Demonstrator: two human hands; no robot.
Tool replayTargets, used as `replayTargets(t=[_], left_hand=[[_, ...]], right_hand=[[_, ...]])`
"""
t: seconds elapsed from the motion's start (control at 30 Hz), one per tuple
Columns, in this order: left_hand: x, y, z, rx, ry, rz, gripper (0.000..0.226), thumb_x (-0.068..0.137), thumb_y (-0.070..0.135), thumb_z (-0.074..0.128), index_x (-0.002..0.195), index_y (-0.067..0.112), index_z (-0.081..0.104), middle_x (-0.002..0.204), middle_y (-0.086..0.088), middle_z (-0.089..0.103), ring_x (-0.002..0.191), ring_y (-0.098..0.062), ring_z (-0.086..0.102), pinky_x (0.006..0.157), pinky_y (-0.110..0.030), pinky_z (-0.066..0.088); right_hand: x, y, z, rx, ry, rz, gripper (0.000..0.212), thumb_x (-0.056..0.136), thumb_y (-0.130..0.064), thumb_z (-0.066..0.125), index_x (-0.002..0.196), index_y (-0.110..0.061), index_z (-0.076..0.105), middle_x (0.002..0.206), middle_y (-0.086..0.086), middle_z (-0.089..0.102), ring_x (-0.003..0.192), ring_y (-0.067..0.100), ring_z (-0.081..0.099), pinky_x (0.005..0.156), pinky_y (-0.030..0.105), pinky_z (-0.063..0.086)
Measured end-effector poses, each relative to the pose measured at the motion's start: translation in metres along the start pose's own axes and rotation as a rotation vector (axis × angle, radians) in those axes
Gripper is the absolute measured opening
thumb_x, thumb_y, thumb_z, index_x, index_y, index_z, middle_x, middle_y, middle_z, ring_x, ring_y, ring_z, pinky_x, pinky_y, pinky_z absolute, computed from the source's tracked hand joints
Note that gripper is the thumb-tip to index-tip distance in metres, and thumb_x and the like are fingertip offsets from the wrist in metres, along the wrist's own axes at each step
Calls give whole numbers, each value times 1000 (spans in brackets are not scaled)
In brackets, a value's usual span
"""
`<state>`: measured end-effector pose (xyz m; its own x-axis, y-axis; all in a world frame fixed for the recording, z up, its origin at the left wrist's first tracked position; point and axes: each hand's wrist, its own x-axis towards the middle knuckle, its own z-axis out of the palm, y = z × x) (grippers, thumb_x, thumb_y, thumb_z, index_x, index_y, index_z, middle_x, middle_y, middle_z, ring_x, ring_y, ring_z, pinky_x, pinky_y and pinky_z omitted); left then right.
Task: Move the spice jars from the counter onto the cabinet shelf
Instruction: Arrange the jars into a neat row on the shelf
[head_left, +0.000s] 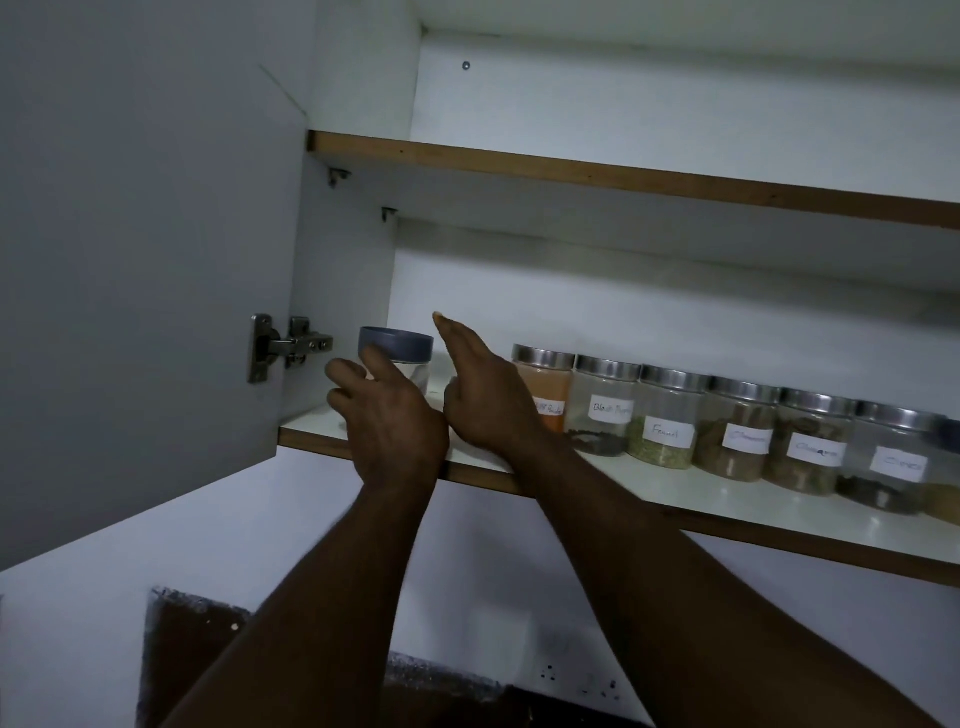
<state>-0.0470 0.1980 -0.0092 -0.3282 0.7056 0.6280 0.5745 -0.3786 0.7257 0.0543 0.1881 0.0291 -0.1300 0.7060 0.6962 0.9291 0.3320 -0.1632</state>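
A clear jar with a blue-grey lid stands at the left end of the lower cabinet shelf. My left hand hovers in front of it, fingers spread, holding nothing; whether the fingertips touch the jar is unclear. My right hand is raised just right of that jar, fingers straight and apart, empty. To its right runs a row of several steel-lidded, labelled spice jars, starting with an orange-powder jar, then one labelled black pepper and one labelled fennel.
The open cabinet door hangs at the left on its hinge. An upper shelf spans above. Wall sockets sit low on the wall beneath the cabinet.
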Motion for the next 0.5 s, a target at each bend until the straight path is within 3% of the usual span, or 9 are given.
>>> replayTargets(t=[0.13,0.27,0.4,0.5], left_hand=[[13,-9,1,32,-60,20,80,88,31,78,146,9,28,141,-21,39,121,-40,53,95,-43,52],[21,-16,9,123,-121,60,79,87,33,77,145,9,29,134,-18,52,118,-39,56,90,-44,52],[31,-19,15,222,-225,75,67,85,43,73,130,12,35,115,-12,67,104,-34,63,75,-39,47],[41,-21,15,271,-324,74,65,82,50,72,122,16,35,106,-8,67,91,-28,61,72,-36,41]], right_hand=[[13,1,14,21,-42,16,85,90,-6,67,161,-24,25,166,1,31,146,25,42,118,40,38],[11,1,16,79,5,-3,70,88,-11,67,153,-18,41,154,6,50,134,29,53,113,39,42],[4,-9,8,86,49,-18,67,80,-28,52,146,-15,50,144,7,59,125,27,59,109,41,48],[3,-10,5,69,59,-17,64,84,-26,56,147,-16,49,144,7,59,125,29,60,107,42,48]])
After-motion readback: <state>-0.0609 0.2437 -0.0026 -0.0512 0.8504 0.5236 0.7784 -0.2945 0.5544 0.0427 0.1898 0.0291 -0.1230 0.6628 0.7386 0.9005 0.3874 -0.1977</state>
